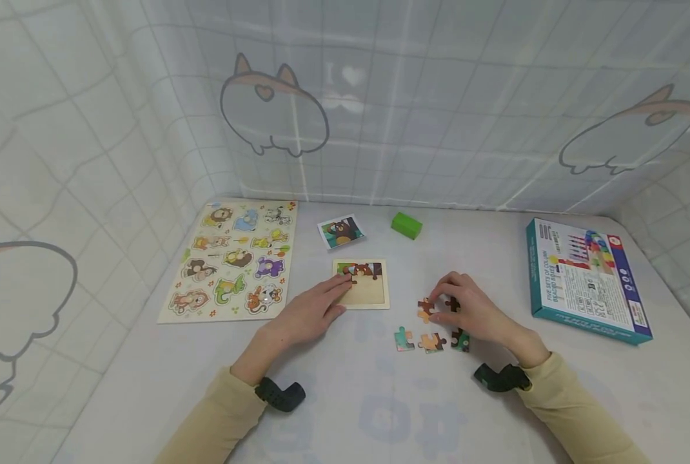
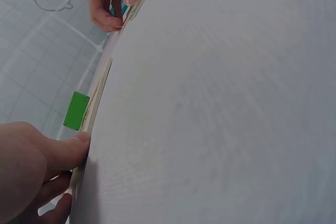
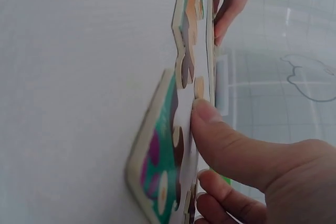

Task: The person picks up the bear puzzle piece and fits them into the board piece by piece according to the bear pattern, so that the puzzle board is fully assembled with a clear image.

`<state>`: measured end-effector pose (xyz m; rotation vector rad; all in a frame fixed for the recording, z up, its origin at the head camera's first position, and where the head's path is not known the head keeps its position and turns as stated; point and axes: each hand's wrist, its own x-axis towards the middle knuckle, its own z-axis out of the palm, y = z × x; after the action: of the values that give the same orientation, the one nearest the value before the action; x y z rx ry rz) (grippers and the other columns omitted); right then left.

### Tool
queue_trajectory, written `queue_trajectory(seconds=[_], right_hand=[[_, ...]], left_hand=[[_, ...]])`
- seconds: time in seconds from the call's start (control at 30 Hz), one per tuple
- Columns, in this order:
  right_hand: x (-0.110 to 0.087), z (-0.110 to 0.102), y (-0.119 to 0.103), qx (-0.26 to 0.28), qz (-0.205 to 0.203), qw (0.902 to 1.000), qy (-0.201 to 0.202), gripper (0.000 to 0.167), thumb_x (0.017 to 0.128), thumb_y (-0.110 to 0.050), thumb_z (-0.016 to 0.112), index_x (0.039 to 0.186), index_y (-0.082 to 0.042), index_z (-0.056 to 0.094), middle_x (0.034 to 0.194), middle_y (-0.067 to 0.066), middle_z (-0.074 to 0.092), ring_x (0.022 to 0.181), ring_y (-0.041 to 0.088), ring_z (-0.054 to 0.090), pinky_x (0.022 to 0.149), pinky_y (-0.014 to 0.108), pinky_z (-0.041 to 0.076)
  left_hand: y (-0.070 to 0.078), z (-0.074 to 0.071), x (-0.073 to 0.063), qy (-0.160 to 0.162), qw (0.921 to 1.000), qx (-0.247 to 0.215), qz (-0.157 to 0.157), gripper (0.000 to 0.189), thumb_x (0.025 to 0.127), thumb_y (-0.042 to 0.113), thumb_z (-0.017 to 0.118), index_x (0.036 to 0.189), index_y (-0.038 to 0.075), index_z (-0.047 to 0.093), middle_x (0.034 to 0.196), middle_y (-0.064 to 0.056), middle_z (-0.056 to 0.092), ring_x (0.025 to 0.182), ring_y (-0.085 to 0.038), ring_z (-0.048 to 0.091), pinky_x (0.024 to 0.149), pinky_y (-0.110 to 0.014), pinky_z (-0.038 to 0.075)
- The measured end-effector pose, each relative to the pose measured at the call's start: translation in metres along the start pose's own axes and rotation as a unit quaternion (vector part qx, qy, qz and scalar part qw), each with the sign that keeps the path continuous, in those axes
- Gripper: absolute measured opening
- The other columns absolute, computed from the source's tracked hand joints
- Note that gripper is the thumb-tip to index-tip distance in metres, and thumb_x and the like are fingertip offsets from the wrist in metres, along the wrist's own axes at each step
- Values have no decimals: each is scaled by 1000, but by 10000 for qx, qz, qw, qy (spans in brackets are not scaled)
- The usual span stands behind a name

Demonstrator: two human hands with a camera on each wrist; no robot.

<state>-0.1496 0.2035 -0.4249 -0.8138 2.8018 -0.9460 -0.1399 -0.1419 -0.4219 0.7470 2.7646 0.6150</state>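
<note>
In the head view my left hand [image 1: 307, 312] rests on the left side of a small wooden puzzle tray [image 1: 386, 287], fingers extended over it and thumb by its lower corner. Along the tray's top lie fitted bear pieces [image 1: 362, 269]. To the right, my right hand [image 1: 467, 309] pinches a brown and orange puzzle piece [image 1: 425, 310] between thumb and fingers, at the table. Around it lie a teal piece [image 1: 404, 339], an orange and brown piece [image 1: 432, 342], a green and brown piece [image 1: 461, 340] and a dark piece [image 1: 452, 304] partly hidden by the hand.
Left of the tray lies a large animal puzzle board [image 1: 220, 303]. Behind the tray are a bear picture card [image 1: 342, 232] and a green block [image 1: 406, 225]. A boxed bead set [image 1: 589, 280] lies far right. A patterned curtain [image 1: 409, 129] stands at the back.
</note>
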Motion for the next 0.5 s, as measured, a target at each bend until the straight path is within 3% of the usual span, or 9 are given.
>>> queue_trajectory(seconds=[0.27, 0.5], right_hand=[[0, 3, 2, -156, -176, 9997, 80, 19, 84, -16, 81, 100, -15, 71, 108, 1, 59, 101, 19, 47, 82, 34, 45], [1, 5, 3, -381, -692, 9966, 226, 18, 85, -10, 79, 100, -8, 68, 104, 3, 60, 94, 18, 46, 75, 30, 43]], left_hand=[[1, 1, -1, 97, 9999, -68, 57, 51, 105, 25, 52, 153, 10, 42, 163, -4, 31, 150, -25, 30, 122, -43, 30], [0, 1, -1, 114, 9999, -27, 81, 51, 105, 25, 52, 153, 10, 42, 163, -4, 31, 150, -24, 30, 122, -43, 30]])
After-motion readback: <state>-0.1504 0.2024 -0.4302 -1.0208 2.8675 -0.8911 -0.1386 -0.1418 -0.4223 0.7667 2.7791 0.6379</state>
